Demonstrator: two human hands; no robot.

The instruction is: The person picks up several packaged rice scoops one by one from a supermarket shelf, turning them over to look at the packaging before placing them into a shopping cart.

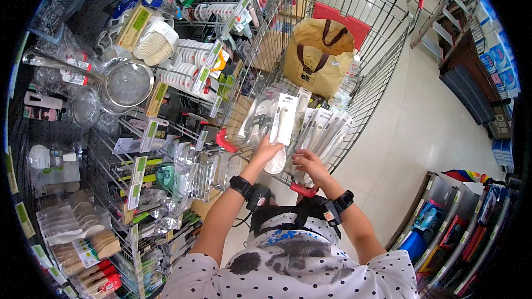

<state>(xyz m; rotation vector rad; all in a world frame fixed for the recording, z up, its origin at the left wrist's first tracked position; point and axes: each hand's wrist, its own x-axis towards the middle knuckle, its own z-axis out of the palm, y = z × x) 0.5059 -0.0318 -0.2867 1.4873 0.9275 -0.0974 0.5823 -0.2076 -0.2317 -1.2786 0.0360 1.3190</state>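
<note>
My left hand grips a white spoon-like kitchen utensil in carded packaging. Its rounded white end hangs below my fingers. Spread fingers on my right hand hover by a row of similar packaged utensils, holding nothing; whether they touch the row is unclear. Both hands are over the near end of a wire shopping cart with a red corner guard. More clear-wrapped utensils lie in the cart, left of the row. Behind them stands a tan tote bag with brown handles.
Shelving on the left holds hanging strainers, white discs and wooden utensils, with price tags jutting out. Tiled floor runs along the cart's right side. A stepladder and a low display rack stand at right.
</note>
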